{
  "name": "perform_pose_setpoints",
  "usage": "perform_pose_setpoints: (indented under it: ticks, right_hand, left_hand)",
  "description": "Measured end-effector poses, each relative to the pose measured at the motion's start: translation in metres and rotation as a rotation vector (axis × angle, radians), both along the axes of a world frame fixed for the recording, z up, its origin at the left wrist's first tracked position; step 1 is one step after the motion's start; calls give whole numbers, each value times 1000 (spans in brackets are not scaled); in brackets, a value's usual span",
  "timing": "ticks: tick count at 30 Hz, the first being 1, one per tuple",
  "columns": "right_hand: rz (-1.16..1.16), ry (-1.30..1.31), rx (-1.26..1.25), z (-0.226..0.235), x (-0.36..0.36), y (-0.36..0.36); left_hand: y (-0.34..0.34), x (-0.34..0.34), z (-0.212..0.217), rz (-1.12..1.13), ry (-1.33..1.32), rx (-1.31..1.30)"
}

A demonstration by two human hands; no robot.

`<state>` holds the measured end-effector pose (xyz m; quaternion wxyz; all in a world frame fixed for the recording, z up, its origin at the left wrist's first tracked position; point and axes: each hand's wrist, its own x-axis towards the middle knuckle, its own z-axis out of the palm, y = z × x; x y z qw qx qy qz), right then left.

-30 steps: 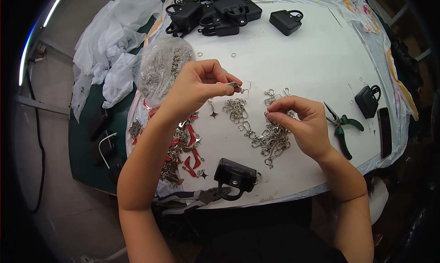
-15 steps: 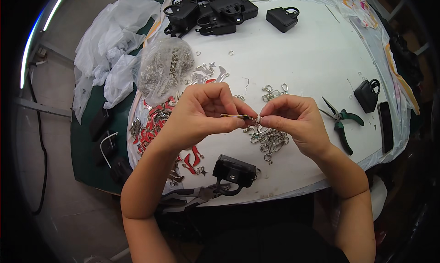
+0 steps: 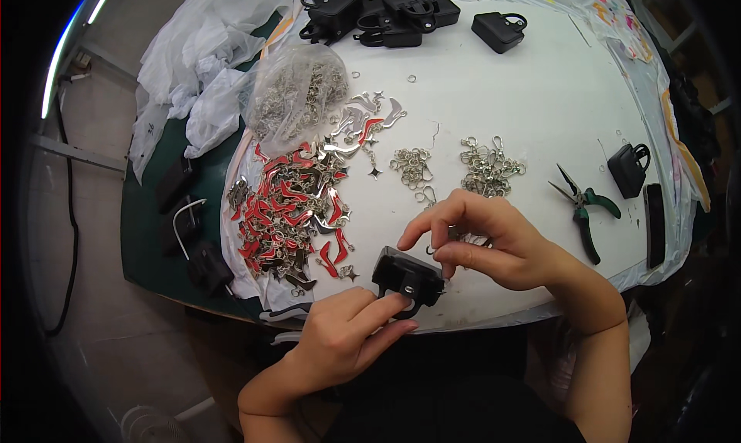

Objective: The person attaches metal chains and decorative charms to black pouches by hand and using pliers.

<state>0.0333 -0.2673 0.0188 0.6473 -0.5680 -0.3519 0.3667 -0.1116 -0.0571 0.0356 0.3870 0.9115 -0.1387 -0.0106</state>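
A small black handbag (image 3: 405, 272) stands tilted at the table's near edge, its handle toward me. My left hand (image 3: 347, 331) grips it by the handle side, the fingertips against its front strap. Just above its right end is my right hand (image 3: 494, 238), with the thumb and middle finger drawn together and the index finger reaching left. Anything between those fingers is too small to make out. Silver clasps and chain rings (image 3: 488, 169) lie beyond the right hand, partly covered by it. Grey-handled pliers (image 3: 285, 315) stick out beside the left hand, mostly hidden.
Red and silver shoe-shaped charms (image 3: 282, 211) form a pile at left, below a clear bag of metal parts (image 3: 301, 96). Several black mini handbags (image 3: 386, 15) sit at the back. Green-handled pliers (image 3: 584, 211), another mini handbag (image 3: 629, 169) and a phone (image 3: 654, 225) lie at right.
My hands have parted from the small metal piece they held together. The left has come down onto the black handbag, and the right has lowered beside it. The view has shifted slightly.
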Motion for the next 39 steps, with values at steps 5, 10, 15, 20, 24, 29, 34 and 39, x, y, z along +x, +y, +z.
perform_pose_setpoints:
  ticks: [5, 10, 15, 20, 24, 29, 34, 39]
  right_hand:
    - [210, -341, -66, 9, 0, 3]
    - [103, -379, -117, 19, -21, -11]
    - [-238, -295, -108, 11, -48, -12]
    - [-300, -310, -126, -1, -45, -13]
    - [-324, -264, -109, -4, -44, -6]
    - [-423, -303, -33, -20, -52, 1]
    - [-529, -586, 15, -29, -55, 3]
    - [-529, -688, 40, -33, -47, 4]
  left_hand:
    - [-5, 8, -16, 57, -191, -178]
    - [-20, 11, -27, 425, -195, -542]
    - [-28, 9, -42, 387, -76, -736]
    - [-31, 7, -42, 339, 47, -848]
    - [-28, 7, -43, 300, 23, -833]
    - [-29, 10, -50, 273, -119, -868]
    - [-36, 10, -51, 405, -61, -973]
    - [-35, 8, -56, 425, -14, -949]
